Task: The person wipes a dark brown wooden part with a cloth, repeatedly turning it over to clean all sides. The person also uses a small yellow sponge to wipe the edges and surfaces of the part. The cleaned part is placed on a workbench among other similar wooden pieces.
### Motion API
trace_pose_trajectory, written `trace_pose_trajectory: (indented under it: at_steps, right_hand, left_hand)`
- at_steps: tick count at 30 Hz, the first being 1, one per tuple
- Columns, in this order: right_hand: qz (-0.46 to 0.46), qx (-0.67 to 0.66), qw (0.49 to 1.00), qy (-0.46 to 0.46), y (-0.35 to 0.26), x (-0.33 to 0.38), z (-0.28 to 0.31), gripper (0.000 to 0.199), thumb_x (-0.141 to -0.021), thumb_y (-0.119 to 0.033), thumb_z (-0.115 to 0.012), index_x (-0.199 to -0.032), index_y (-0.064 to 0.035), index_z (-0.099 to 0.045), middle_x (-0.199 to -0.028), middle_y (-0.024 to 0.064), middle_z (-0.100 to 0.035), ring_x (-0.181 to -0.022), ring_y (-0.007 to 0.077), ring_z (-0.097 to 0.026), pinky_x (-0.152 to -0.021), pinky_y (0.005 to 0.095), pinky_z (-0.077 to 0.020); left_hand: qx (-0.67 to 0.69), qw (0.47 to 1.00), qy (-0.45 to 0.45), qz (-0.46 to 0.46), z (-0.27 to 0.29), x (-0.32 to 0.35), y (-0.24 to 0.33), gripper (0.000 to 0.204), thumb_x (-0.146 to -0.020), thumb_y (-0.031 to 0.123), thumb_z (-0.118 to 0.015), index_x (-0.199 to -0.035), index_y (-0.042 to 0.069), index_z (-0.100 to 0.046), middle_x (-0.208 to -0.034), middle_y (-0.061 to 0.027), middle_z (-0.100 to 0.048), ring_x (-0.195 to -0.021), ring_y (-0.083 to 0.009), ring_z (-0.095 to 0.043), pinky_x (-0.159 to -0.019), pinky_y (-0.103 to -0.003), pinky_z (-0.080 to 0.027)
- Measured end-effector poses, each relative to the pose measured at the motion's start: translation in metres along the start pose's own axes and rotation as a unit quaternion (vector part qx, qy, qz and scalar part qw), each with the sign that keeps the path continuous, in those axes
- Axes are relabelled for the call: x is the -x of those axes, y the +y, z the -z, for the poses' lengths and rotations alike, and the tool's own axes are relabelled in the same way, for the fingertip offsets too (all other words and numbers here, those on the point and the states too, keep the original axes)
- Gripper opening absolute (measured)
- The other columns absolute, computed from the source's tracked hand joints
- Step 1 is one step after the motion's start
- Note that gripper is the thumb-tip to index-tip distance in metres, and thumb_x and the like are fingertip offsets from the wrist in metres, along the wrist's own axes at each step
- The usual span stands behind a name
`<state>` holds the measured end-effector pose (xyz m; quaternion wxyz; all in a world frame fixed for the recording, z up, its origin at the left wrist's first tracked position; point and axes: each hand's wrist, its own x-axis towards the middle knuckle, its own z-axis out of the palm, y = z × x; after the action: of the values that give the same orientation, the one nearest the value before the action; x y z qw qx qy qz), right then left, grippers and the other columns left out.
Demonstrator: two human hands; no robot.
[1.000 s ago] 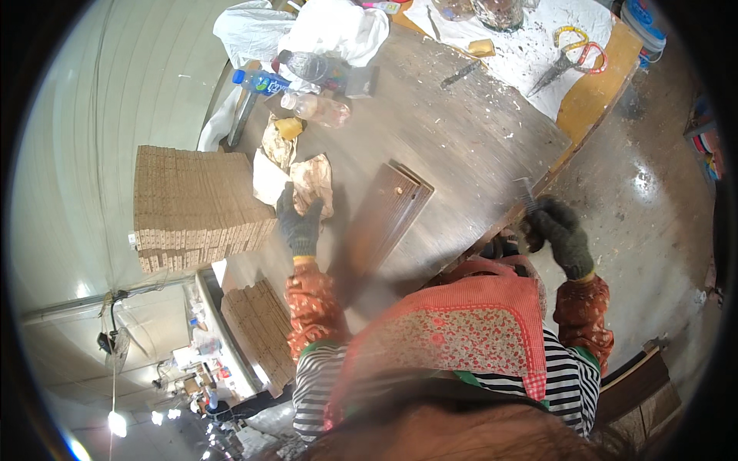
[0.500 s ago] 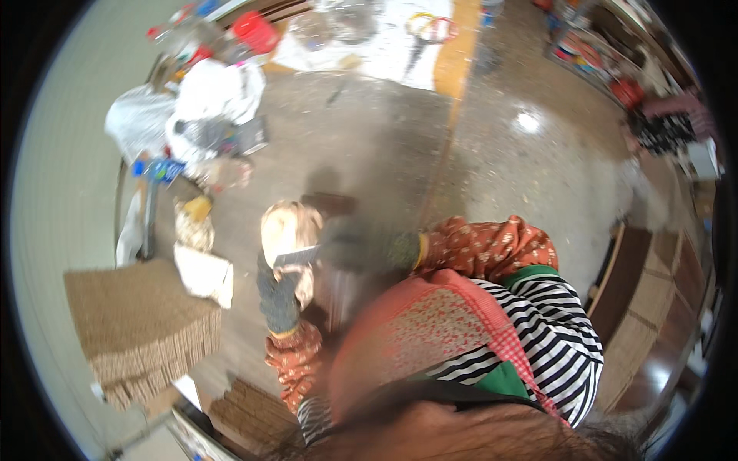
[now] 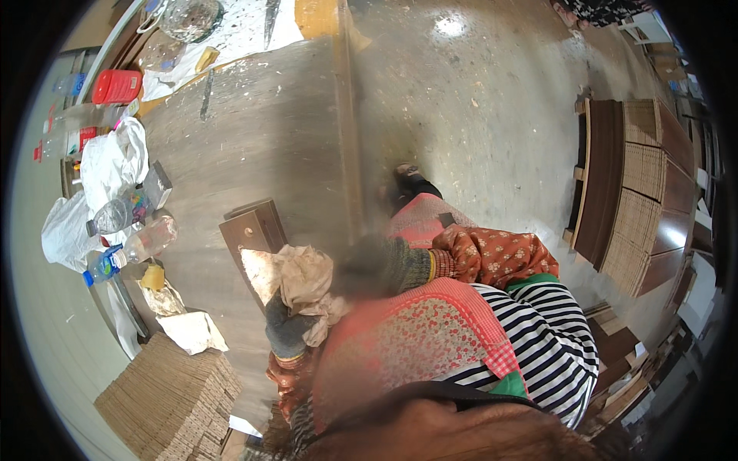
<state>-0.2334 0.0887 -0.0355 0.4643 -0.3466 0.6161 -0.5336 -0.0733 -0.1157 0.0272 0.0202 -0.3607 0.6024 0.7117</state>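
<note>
Left hand (image 3: 288, 332), gloved, sits low in the centre of the frame, fingers clamped on a crumpled rag (image 3: 307, 286) that lies against a dark wooden block (image 3: 252, 234) on the tabletop (image 3: 269, 138). Right hand (image 3: 377, 265), gloved too, is a blur just right of the rag; whether it grips anything, I cannot tell. Plastic bottles (image 3: 131, 246) lie at the left edge, a stack of woven sheets (image 3: 169, 403) at lower left.
</note>
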Motion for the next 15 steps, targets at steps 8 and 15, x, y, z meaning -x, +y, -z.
trace_pose_trajectory:
  at_steps: [8, 15]
  right_hand:
    - [0.077, -0.023, 0.993, 0.09, -0.022, 0.036, 0.039, 0.031, -0.096, -0.031, -0.069, -0.119, -0.0102, -0.071, -0.108, 0.0156, -0.074, -0.094, 0.0327, -0.072, -0.081, 0.0437, -0.0551]
    - [0.26, 0.04, 0.963, 0.068, -0.042, 0.018, 0.051, 0.019, -0.087, -0.017, -0.073, -0.104, -0.0074, -0.071, -0.087, 0.0113, -0.067, -0.082, 0.0304, -0.068, -0.071, 0.0423, -0.0539]
  left_hand:
    - [-0.143, 0.963, -0.041, -0.226, 0.001, 0.0, 0.02, 0.053, -0.089, 0.004, -0.068, -0.139, -0.005, -0.053, -0.127, -0.0222, -0.065, -0.111, -0.0343, -0.068, -0.092, -0.042, -0.06]
    - [0.207, 0.977, -0.037, 0.02, -0.029, 0.003, 0.009, 0.055, -0.105, 0.033, -0.049, -0.146, -0.004, -0.045, -0.137, -0.0233, -0.058, -0.119, -0.0341, -0.063, -0.097, -0.045, -0.057]
